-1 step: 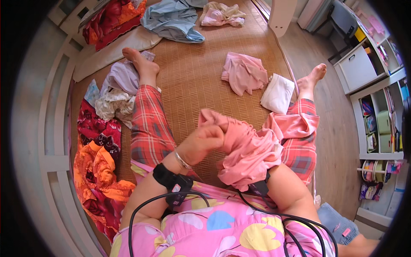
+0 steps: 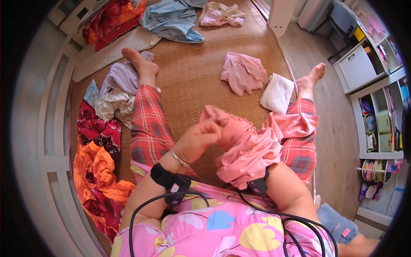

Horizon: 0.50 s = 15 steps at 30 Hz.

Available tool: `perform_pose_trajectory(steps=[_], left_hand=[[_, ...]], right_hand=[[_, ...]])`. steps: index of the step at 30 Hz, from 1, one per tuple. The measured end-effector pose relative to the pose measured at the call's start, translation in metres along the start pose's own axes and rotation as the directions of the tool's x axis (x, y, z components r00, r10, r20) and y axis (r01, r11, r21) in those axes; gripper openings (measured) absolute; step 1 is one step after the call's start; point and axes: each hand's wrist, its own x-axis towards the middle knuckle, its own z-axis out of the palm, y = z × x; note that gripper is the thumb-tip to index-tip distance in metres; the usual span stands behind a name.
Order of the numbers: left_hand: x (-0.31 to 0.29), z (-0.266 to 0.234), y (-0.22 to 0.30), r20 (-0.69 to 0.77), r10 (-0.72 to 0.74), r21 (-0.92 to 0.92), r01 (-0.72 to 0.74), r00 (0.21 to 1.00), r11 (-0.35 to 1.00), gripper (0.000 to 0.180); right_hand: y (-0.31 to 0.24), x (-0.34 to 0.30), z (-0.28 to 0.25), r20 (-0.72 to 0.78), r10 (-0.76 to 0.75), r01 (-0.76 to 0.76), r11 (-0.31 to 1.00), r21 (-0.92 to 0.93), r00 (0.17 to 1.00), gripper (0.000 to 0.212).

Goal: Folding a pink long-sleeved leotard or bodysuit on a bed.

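Note:
A pink garment point(image 2: 248, 152) is bunched over my right forearm, with a loose part draped across my right leg. My left hand point(image 2: 199, 139) has its fingers curled closed at the garment's upper left edge, pinching the cloth. Inside the gathered fabric my right hand is hidden, so its fingers do not show. Both of my legs, in red plaid trousers point(image 2: 147, 122), stretch out on either side. Beyond the garment lie a crumpled light pink garment point(image 2: 244, 73) and a folded white cloth point(image 2: 277, 93), the latter against my right leg.
A woven mat point(image 2: 192, 64) covers the bed. Orange and red patterned cloth point(image 2: 96, 167) and pale clothes point(image 2: 117, 92) lie along the left rail point(image 2: 53, 128). Farther off are blue clothes point(image 2: 173, 21). Black cables point(image 2: 145, 203) cross my lap; shelves point(image 2: 376, 115) stand at right.
My left hand and the upper edge of the pink garment have shifted very slightly up. Everything else stays put.

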Motion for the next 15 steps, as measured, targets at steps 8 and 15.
perform_pose_trajectory(steps=[8,15], left_hand=[[-0.019,0.053,0.068,0.027,-0.165,0.459,0.134,0.986,0.878,0.004],[-0.003,0.052,0.038,0.094,0.28,0.902,-0.201,0.955,0.381,0.029]], right_hand=[[0.02,0.023,-0.04,-0.246,-0.021,-0.055,0.952,-0.301,0.969,0.019],[0.014,0.043,-0.035,-0.2,-0.112,-0.029,0.804,-0.594,0.973,0.02]])
